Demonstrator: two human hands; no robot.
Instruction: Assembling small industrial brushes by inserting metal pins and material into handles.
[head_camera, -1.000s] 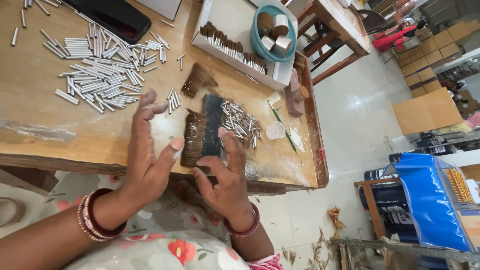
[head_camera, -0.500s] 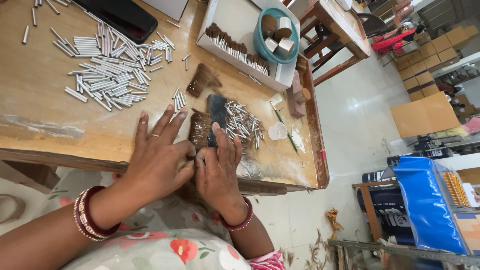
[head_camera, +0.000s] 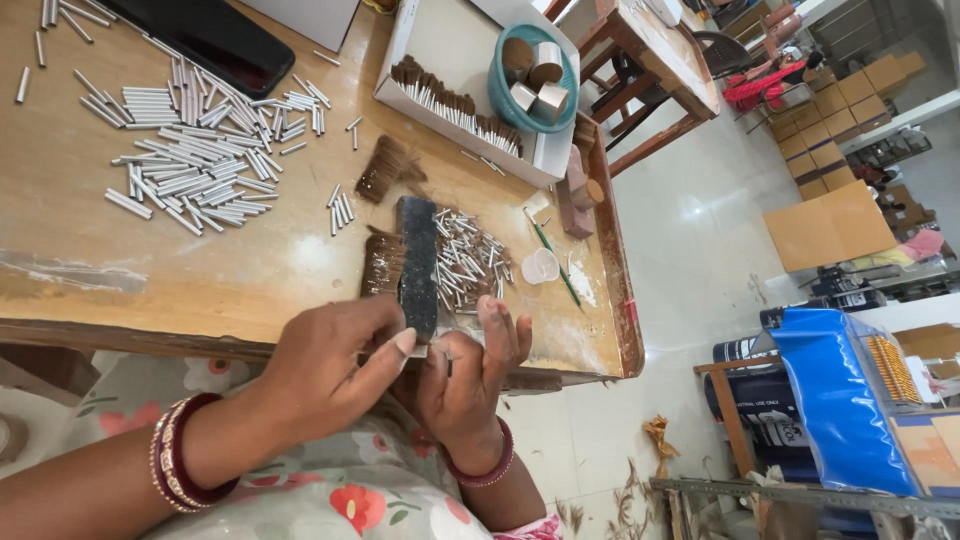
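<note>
I see the dark flat block (head_camera: 417, 262) lying on the wooden table (head_camera: 120, 290) near its front edge, a brown bristle bundle (head_camera: 381, 264) pressed against its 9 o'clock side. My left hand (head_camera: 335, 365) pinches the block's near end between thumb and fingers. My right hand (head_camera: 470, 375), at 3 o'clock of the left, is loosely open, fingers touching the table edge. Small silver tubes (head_camera: 465, 260) lie just beside the block at 3 o'clock; a larger scatter of tubes (head_camera: 190, 160) lies at 10 o'clock. A white box (head_camera: 450, 80) with a teal bowl (head_camera: 535, 80) sits at 12 o'clock. Brown cartons (head_camera: 830, 225) stand on the floor at 2 o'clock.
</note>
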